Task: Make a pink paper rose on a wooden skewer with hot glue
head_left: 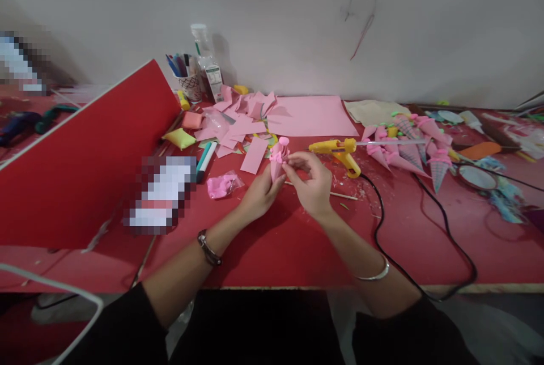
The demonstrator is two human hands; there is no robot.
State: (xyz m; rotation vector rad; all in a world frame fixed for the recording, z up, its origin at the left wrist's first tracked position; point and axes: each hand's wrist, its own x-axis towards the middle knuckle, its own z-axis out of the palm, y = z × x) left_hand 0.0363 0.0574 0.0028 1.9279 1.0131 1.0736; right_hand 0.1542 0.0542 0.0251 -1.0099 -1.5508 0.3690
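1. I've got the pink paper cone (277, 160) up off the worktop (297, 240), about midway along it and toward the wall edge, point down and frilly top up, so the top stays open to work on.
2. My left hand (260, 195) wraps the cone's lower half, fingers closed round it. That's a steadying hold, keeping it upright.
3. My right hand (312, 183) comes in from the other side, fingertips (293, 162) pinched together right at the cone's upper edge, touching it. Whether there's a small piece between them I can't tell; it's too small to make out.
4. Just beside my right hand lies the yellow glue gun (338, 151), nozzle pointing left toward my hands, glue stick poking out the back. Its black cord (425, 240) loops off to the front edge, out of the way of my wrists.
5. A thin wooden stick (340, 195) lies on the worktop right by my right wrist.
6. Left of the cone, a small clear bag of pink bits (223, 185) sits within easy reach.
7. Behind the cone, toward the wall edge, cut pink paper pieces (238, 121) lie heaped, with a full pink sheet (310, 115) flat beside them.
8. Over toward the right end, finished cones (408, 149) lie in a cluster, well apart from my hands.
9. At the left, a red board (85, 161) leans up at a slant.
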